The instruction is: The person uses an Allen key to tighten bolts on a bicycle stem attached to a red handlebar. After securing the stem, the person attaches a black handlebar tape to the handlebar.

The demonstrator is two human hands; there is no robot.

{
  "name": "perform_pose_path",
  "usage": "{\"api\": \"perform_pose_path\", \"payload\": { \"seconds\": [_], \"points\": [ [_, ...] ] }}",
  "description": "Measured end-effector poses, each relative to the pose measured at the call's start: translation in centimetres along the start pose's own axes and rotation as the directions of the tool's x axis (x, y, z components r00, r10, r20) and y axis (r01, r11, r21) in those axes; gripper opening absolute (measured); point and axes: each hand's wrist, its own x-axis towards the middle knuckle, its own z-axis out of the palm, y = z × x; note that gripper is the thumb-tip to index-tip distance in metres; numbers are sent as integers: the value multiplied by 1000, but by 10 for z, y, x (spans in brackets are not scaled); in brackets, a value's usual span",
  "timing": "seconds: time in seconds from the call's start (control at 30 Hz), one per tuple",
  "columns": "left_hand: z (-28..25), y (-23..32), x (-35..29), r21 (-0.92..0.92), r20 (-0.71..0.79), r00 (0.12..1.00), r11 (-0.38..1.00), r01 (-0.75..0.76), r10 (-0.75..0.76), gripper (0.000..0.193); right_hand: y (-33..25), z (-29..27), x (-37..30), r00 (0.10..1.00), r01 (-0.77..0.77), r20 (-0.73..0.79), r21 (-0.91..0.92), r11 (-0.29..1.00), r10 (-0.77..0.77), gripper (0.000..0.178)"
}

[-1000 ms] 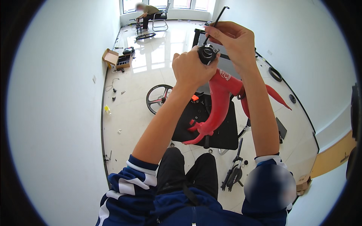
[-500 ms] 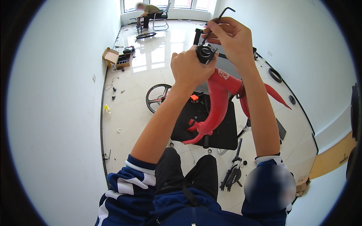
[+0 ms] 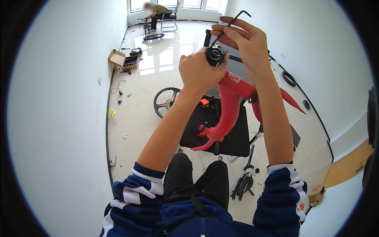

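Observation:
A red bicycle frame (image 3: 228,108) rises in front of me above a black seat. At the upper end of its head tube is a black, round-topped stem (image 3: 214,57) with silvery bits. My left hand (image 3: 197,70) is closed around this stem. A black hex key (image 3: 236,19) stands slanted at the stem, its bent end uppermost. Thumb and fingers of my right hand (image 3: 251,45) pinch its long shaft, while other fingers stretch out to the left. Whether the key's lower tip sits in a bolt is too small to tell.
Below the frame, the black seat (image 3: 187,136) carries small parts and an orange item (image 3: 204,102). A spoked wheel (image 3: 156,103) is left of it; a suspension fork (image 3: 245,177) lies at right. An open cardboard box (image 3: 117,59) and a seated person (image 3: 158,12) are farther off.
My right hand has shifted slightly right, its fingers more spread. The hex key's bent end has moved right and a little down. My left hand keeps its hold on the stem.

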Motion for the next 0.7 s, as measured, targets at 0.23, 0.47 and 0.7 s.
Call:
{"api": "perform_pose_path", "payload": {
  "seconds": [0.23, 0.47, 0.7],
  "points": [
    [3, -3, 1, -33, 17, 1000, 999, 8, -8, 38, 0, 15, -2, 993, 41, -106, -73, 997, -48, 29],
    [3, -2, 1, 7, 18, 1000, 1000, -7, 7, 38, -1, 19, -6, 981, 101, -145, -189, 977, -130, 17],
    [2, -5, 2, -12, -12, 1000, 1000, 9, -9, 39, 6, 6, 2, 1000, 20, -19, 24, 1000, -20, 21]
  ]
}}
